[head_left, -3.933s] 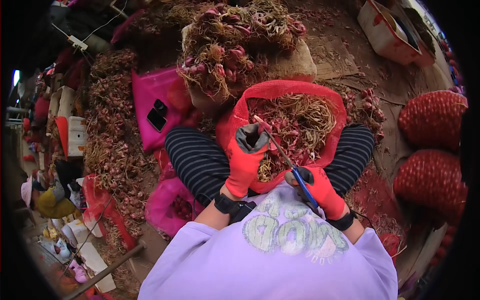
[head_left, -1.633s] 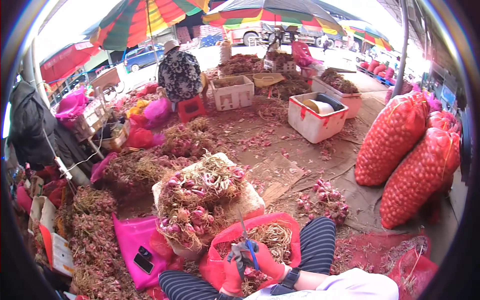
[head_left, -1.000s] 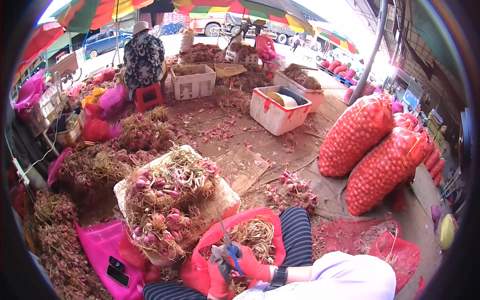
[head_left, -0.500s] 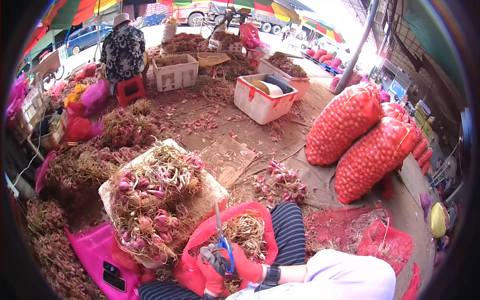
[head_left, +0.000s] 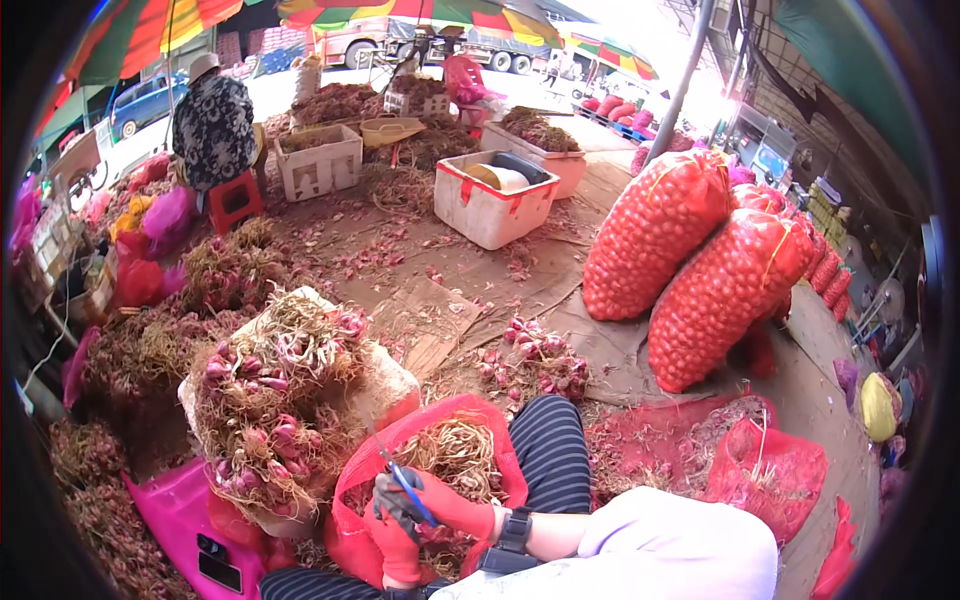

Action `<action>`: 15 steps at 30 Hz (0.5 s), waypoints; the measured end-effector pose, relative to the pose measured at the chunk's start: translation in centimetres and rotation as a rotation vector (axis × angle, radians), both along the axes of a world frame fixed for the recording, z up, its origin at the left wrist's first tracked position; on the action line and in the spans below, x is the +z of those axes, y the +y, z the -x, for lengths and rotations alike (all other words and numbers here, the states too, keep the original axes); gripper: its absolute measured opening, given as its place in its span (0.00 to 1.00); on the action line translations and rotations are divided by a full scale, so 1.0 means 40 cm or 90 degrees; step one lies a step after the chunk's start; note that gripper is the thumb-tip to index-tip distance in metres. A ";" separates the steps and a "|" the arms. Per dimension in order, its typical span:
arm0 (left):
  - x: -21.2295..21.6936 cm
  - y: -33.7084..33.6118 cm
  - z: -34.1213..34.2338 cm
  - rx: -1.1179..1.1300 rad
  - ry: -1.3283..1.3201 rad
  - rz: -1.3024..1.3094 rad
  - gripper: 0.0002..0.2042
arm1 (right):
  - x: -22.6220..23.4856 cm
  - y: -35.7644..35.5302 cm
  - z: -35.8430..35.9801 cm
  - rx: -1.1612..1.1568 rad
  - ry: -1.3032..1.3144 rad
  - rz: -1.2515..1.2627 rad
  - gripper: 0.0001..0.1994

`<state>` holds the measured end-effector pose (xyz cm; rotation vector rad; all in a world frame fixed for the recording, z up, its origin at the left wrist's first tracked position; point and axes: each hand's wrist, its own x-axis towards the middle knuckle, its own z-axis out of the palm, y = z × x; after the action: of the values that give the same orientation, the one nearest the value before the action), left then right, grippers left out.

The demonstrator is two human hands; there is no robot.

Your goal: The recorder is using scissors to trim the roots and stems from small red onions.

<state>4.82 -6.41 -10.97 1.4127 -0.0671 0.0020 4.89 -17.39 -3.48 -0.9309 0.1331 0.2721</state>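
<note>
head | right hand (head_left: 455, 512), red-gloved, closed around blue-handled scissors (head_left: 405, 487) over red bag (head_left: 360, 470) of trimmings | left hand (head_left: 397, 545), gloved, just below the scissors, grip unclear | shallot heap (head_left: 270, 400) left of bag

Daylight pours in from the open street beyond the striped market umbrella (head_left: 160, 25), bleaching the top right to white glare. Under cover my view sits in soft, even shade (shadows are faint). The fisheye bends everything toward a black rim; the far edges smear and darken.
</note>
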 end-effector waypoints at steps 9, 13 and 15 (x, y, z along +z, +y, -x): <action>0.049 -0.036 0.058 0.022 -0.094 -0.139 0.10 | -0.115 -0.020 0.064 -0.067 0.059 -0.142 0.10; 0.122 -0.053 0.078 -0.052 -0.070 -0.075 0.10 | -0.156 -0.026 0.073 -0.094 0.101 -0.087 0.13; 0.093 -0.055 0.078 -0.064 -0.062 -0.012 0.11 | -0.191 -0.013 0.068 -0.087 0.118 -0.228 0.12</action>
<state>1.70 -8.60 -7.26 1.4265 -0.2181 -0.0131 2.18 -17.93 -11.13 -0.5374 0.3076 0.2457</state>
